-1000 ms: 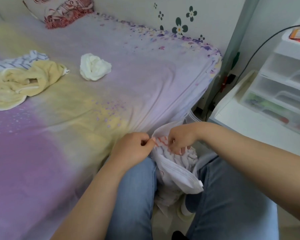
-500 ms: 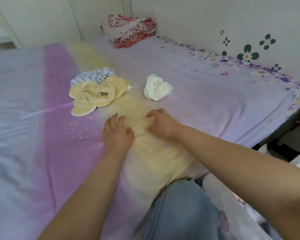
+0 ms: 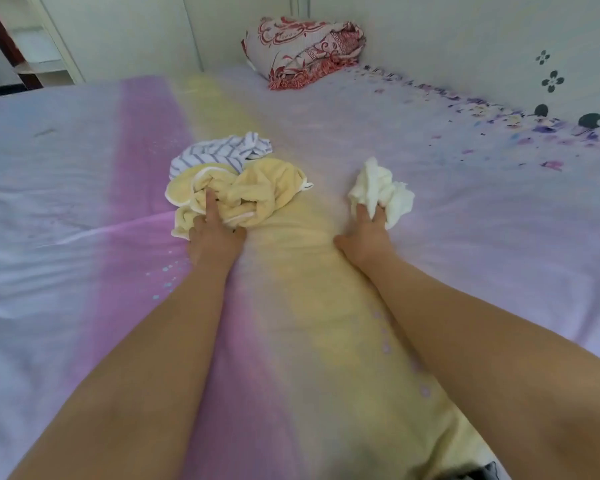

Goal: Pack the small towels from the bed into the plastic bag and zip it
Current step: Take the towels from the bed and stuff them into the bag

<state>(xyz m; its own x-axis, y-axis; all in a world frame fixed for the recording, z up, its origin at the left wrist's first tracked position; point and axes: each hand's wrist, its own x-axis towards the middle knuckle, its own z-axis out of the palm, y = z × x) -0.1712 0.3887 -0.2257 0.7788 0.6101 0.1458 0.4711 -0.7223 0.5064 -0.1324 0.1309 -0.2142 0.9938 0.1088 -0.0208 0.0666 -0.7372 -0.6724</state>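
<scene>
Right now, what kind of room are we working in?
Most likely a home bedroom: a bed with a pastel sheet, a folded patterned quilt by the wall, and flower decals on that wall.

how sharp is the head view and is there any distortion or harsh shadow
Head view: soft, slightly motion-blurred, most at the forearms near the lens; wide-angle stretch enlarges them and bends the bed's far edge; even daylight, no hard shadows or glare; the crumpled yellow towel and the white towel show only coarse folds.
</scene>
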